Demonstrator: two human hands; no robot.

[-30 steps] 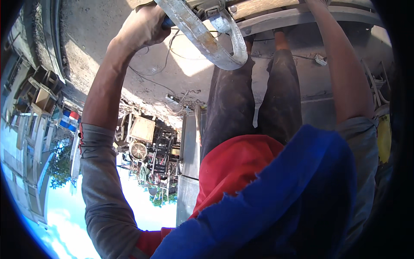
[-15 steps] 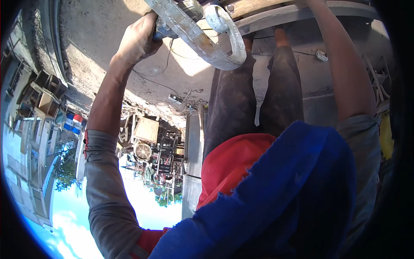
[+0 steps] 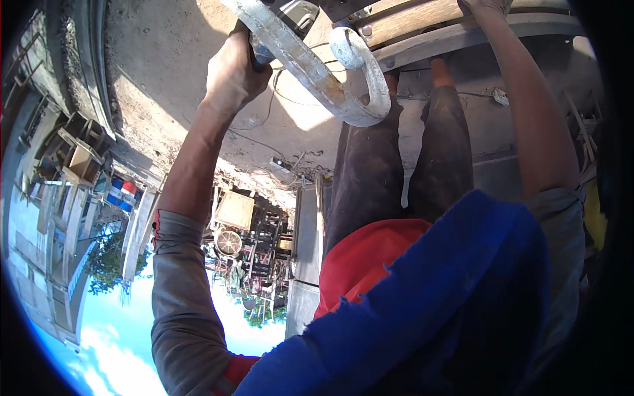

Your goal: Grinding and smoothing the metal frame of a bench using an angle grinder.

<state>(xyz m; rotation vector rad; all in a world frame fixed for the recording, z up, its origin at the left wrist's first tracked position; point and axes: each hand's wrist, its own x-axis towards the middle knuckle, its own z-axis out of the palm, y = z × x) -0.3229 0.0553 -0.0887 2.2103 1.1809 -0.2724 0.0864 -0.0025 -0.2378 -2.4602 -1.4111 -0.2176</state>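
Observation:
At the upper left, my left hand (image 3: 232,78) is closed round the dark blue handle of a power tool (image 3: 262,54); the tool's far end is hidden behind a curved piece and cut off by the top edge. That curved piece is a scroll-shaped wooden arm (image 3: 290,49) with worn whitish paint, curling back into a rounded knob. My right hand (image 3: 487,6) is at the top right against a brown wooden slat (image 3: 422,20). The picture's top edge cuts off most of its fingers, so its grip cannot be told.
A grey curved rail (image 3: 462,34) runs below the slat. A thin cord (image 3: 269,109) trails over the dirt ground (image 3: 158,59). Wooden chairs and frames (image 3: 261,228) are piled farther off, with a red, white and blue drum (image 3: 122,193) at the left. Blue cloth (image 3: 422,284) hangs close in front.
The whole view has shifted, so things sit lower and farther right. My left hand and the tool have moved slightly right, closer to the scroll-shaped arm. More of my right hand shows.

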